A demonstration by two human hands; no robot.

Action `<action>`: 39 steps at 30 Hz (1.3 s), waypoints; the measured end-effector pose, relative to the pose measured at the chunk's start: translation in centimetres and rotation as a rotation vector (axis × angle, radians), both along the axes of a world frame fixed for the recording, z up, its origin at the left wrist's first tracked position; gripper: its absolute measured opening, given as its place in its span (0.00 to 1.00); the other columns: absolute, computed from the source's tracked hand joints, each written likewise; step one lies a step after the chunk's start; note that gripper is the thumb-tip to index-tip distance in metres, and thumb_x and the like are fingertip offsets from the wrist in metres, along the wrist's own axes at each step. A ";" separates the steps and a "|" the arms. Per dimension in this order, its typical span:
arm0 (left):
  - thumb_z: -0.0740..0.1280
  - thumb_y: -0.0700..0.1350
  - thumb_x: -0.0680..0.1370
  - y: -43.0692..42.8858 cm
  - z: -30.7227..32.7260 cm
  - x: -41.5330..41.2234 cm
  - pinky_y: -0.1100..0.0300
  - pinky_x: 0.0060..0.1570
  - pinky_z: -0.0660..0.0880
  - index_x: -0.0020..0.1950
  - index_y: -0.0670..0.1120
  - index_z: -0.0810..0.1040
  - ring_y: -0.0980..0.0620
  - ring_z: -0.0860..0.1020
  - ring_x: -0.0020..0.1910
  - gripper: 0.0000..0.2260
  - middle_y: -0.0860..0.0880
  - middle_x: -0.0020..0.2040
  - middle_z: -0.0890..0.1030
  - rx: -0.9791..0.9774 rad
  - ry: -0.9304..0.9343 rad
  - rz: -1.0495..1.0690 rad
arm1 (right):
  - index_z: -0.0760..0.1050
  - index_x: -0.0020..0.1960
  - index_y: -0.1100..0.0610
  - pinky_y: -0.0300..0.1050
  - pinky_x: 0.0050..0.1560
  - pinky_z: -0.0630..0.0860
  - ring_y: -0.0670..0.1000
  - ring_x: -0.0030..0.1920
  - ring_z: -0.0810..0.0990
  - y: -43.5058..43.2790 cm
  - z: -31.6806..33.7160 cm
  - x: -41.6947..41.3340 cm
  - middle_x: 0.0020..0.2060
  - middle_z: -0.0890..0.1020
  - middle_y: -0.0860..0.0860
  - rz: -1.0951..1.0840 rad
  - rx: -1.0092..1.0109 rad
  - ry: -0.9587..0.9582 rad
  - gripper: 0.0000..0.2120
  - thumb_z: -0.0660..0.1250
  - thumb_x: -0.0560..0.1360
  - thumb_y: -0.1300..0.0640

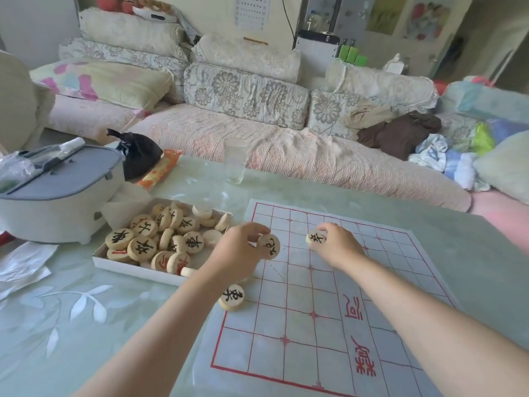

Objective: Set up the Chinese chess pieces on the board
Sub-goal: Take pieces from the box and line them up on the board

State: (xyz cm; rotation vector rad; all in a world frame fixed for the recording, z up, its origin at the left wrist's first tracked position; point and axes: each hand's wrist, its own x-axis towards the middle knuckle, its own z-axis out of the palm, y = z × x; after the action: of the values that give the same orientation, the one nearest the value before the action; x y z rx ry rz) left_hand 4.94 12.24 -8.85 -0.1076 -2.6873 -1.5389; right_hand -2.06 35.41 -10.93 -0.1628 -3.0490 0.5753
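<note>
over the board (286, 353), a disc (269, 246) is pinched by the left hand (237, 253), a second disc (317, 237) by the right hand (335, 245); a tray (137, 272) is set alongside, a glass (235, 160) beyond.

board (286, 325) near edge cropped, box (128, 270) corner hidden

Daylit room, cushion-piled sofa (286, 150) behind a pale green glass-topped table (86, 310).

Domestic living room. A sofa (286, 156) is running along the far side; floral cushions (246, 93) are leaning against its back, pillows (128, 32) are lying stacked behind them, loose clothes (400, 133) are lying on its seat, and a drinking glass (236, 160) is standing on the leaf-patterned table (86, 310).
</note>
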 end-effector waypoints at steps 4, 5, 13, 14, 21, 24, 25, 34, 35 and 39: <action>0.72 0.43 0.72 1.2 -0.5 -0.8 0.52 0.45 0.80 0.56 0.57 0.79 0.52 0.80 0.40 0.15 0.56 0.45 0.82 0.025 -0.030 -0.015 | 0.72 0.60 0.48 0.46 0.50 0.72 0.53 0.57 0.76 0.4 -0.2 -1.5 0.61 0.78 0.47 -0.017 -0.002 0.027 0.16 0.63 0.77 0.42; 0.72 0.43 0.72 1.4 -0.6 -1.1 0.51 0.45 0.79 0.55 0.58 0.79 0.51 0.80 0.37 0.14 0.56 0.44 0.82 0.037 -0.041 -0.017 | 0.72 0.58 0.48 0.46 0.48 0.71 0.53 0.55 0.76 0.4 -0.2 -1.9 0.60 0.78 0.47 -0.011 0.005 0.039 0.14 0.62 0.77 0.42; 0.68 0.42 0.75 2.5 -0.4 -1.9 0.54 0.46 0.80 0.51 0.52 0.80 0.52 0.80 0.36 0.08 0.54 0.40 0.84 0.176 -0.123 0.083 | 0.78 0.58 0.46 0.45 0.49 0.70 0.51 0.58 0.77 0.2 -0.1 -1.9 0.61 0.74 0.45 0.051 0.002 0.084 0.11 0.63 0.77 0.46; 0.68 0.41 0.75 2.7 -0.3 -1.9 0.55 0.44 0.79 0.50 0.52 0.80 0.52 0.79 0.36 0.08 0.53 0.40 0.84 0.211 -0.144 0.097 | 0.77 0.59 0.45 0.45 0.50 0.70 0.50 0.58 0.77 0.1 -0.1 -1.6 0.61 0.74 0.45 0.077 -0.025 0.109 0.11 0.63 0.78 0.48; 0.72 0.39 0.70 3.7 0.2 -1.8 0.52 0.47 0.79 0.48 0.43 0.81 0.50 0.79 0.34 0.07 0.46 0.37 0.85 0.418 -0.226 0.158 | 0.75 0.57 0.41 0.36 0.38 0.72 0.40 0.32 0.74 -2.5 2.3 2.5 0.53 0.79 0.41 0.451 -0.457 0.114 0.21 0.73 0.70 0.59; 0.75 0.44 0.67 3.6 0.5 -1.1 0.50 0.50 0.80 0.44 0.44 0.82 0.50 0.78 0.33 0.08 0.43 0.35 0.84 0.437 -0.198 0.135 | 0.76 0.54 0.45 0.36 0.35 0.71 0.44 0.29 0.74 -3.4 3.2 3.8 0.42 0.81 0.35 0.492 -0.487 0.120 0.18 0.77 0.69 0.58; 0.74 0.48 0.66 3.5 0.5 -1.0 0.49 0.50 0.80 0.42 0.45 0.83 0.50 0.79 0.33 0.09 0.44 0.35 0.84 0.438 -0.200 0.128 | 0.76 0.53 0.46 0.34 0.34 0.70 0.43 0.28 0.72 -3.5 3.3 3.9 0.35 0.79 0.33 0.491 -0.476 0.112 0.17 0.78 0.68 0.57; 0.66 0.51 0.76 0.0 0.3 -1.5 0.57 0.59 0.69 0.60 0.56 0.76 0.50 0.67 0.62 0.12 0.52 0.58 0.73 -0.620 0.149 0.020 | 0.77 0.47 0.44 0.42 0.46 0.73 0.40 0.46 0.78 -2.6 1.5 -0.6 0.46 0.81 0.38 0.191 -0.209 0.106 0.16 0.74 0.66 0.38; 0.67 0.52 0.76 -0.5 0.2 -1.6 0.55 0.62 0.68 0.59 0.57 0.77 0.50 0.65 0.64 0.12 0.52 0.59 0.72 -0.680 0.137 -0.009 | 0.77 0.47 0.45 0.42 0.46 0.72 0.43 0.48 0.79 -2.2 1.5 -1.5 0.46 0.80 0.39 0.139 -0.187 0.100 0.16 0.74 0.66 0.38; 0.69 0.49 0.75 -1.7 -0.3 -1.9 0.58 0.60 0.68 0.57 0.55 0.79 0.52 0.67 0.62 0.11 0.54 0.57 0.73 -0.714 0.095 -0.144 | 0.76 0.49 0.47 0.42 0.41 0.68 0.46 0.45 0.79 -1.8 1.4 -4.4 0.39 0.77 0.37 0.068 -0.097 0.094 0.13 0.74 0.69 0.42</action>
State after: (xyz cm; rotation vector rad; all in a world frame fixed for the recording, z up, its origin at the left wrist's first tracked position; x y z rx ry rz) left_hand 3.02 10.53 -9.15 -0.3863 -3.0505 -0.5008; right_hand -6.45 33.58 -9.51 -0.0343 -2.9470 0.7150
